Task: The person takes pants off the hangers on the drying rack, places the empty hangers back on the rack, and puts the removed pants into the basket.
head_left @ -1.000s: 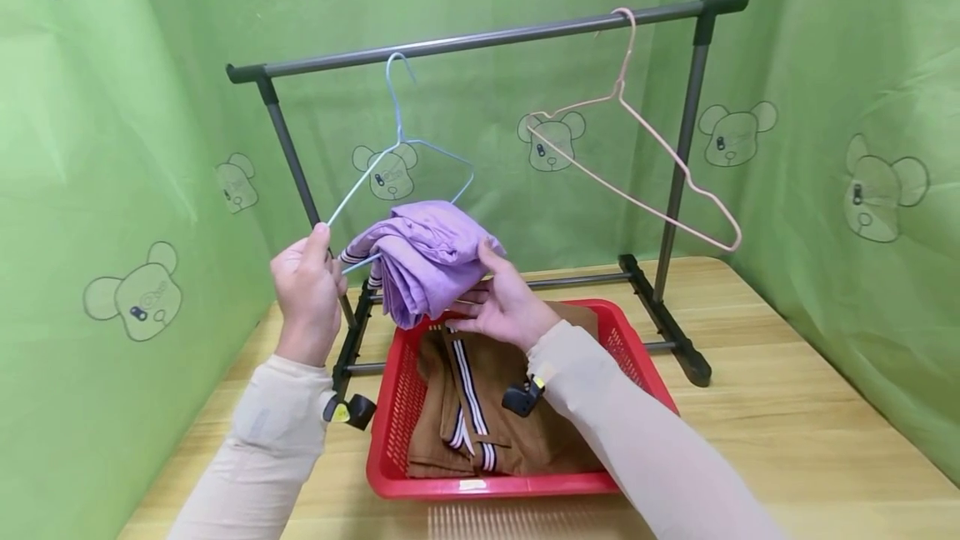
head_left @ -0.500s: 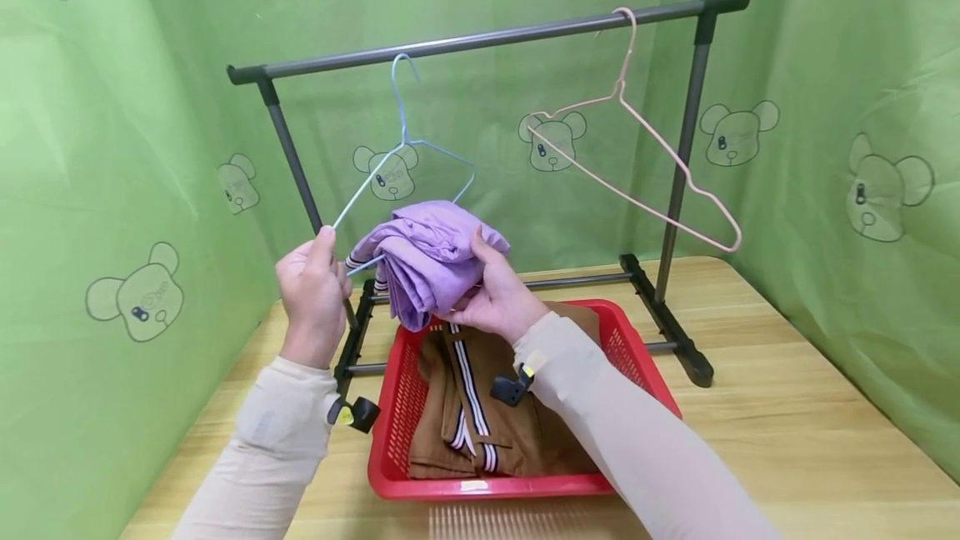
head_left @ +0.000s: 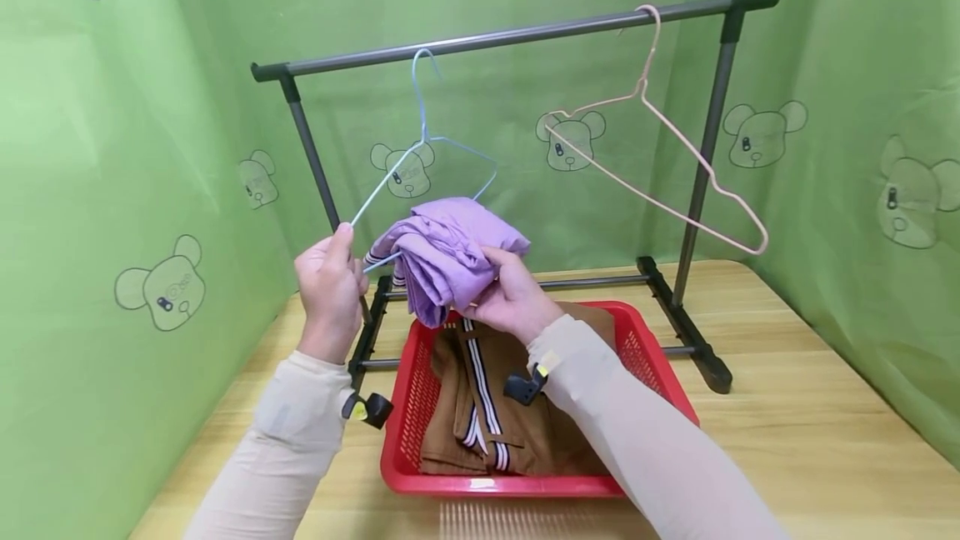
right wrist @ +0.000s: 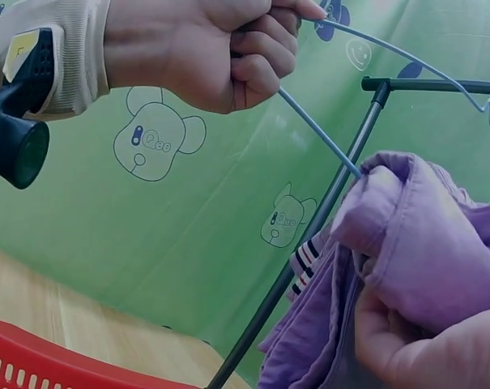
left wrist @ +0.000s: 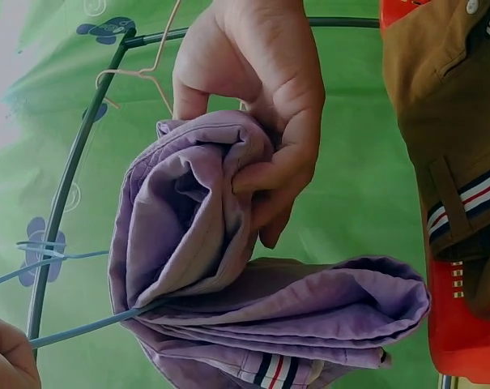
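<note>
A blue wire hanger (head_left: 422,119) hangs by its hook from the rack's top bar. My left hand (head_left: 328,290) grips the hanger's left corner, fingers curled round the wire. Folded purple trousers (head_left: 450,244) with a striped trim drape over the hanger's lower bar. My right hand (head_left: 513,294) pinches the right side of the purple bundle, thumb on top and fingers beneath. In the left wrist view the right hand's fingertips press into the rolled fold of the purple trousers (left wrist: 180,219), and the hanger wire runs into the cloth.
A dark metal clothes rack (head_left: 487,42) stands on the wooden table (head_left: 810,407). From its right side hangs a pink hanger (head_left: 675,136). Below my hands sits a red basket (head_left: 517,486) holding brown trousers (head_left: 525,432) with striped trim. Green curtains (head_left: 150,190) enclose the back and sides.
The head view has turned slightly left, so the scene sits further right. My right hand has closed in on the purple bundle, its fingers now tucked underneath. My left hand keeps its hold.
</note>
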`<state>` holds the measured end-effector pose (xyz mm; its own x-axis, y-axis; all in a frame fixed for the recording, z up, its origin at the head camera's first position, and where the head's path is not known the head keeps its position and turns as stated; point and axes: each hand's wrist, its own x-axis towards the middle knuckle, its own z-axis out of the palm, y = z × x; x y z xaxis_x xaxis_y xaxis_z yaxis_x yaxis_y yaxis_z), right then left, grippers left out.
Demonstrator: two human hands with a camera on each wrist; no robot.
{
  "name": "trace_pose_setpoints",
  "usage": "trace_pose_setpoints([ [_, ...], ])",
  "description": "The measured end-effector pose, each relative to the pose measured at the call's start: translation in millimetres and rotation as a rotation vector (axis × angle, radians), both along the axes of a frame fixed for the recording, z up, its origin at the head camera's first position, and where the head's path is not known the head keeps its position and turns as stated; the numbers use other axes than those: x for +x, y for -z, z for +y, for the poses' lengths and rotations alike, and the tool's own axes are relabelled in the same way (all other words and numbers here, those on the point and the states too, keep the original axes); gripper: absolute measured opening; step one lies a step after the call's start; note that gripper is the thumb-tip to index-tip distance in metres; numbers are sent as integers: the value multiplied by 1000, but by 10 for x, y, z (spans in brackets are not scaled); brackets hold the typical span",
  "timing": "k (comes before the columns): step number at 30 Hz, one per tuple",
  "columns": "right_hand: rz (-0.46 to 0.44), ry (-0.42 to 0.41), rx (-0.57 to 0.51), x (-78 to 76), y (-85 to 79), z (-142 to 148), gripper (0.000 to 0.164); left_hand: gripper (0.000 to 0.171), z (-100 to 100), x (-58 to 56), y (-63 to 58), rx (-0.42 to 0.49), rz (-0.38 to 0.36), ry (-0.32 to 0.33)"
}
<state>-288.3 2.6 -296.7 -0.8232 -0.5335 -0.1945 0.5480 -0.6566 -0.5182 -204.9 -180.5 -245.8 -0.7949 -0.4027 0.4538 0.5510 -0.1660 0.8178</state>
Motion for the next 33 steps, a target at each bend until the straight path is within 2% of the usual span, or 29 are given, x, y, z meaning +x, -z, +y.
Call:
trace_pose_setpoints([
  [9,49,-18,-86,-10,-33,30,19,47,0,12,-4,-14,-19,-9],
  [15,58,-2,-89,-12,-73,23,14,48,1,19,9,-33,-35,-24],
  [23,42,20,-93,-14,-90,3,13,49,-1,21,51,-65,-121,-71],
  [27,27,17,-110,-23,-80,11,13,49,4,25,65,-83,-125,-88],
  [33,52,11,-113,-8,-92,7,14,49,2,38,73,-124,-137,-113],
])
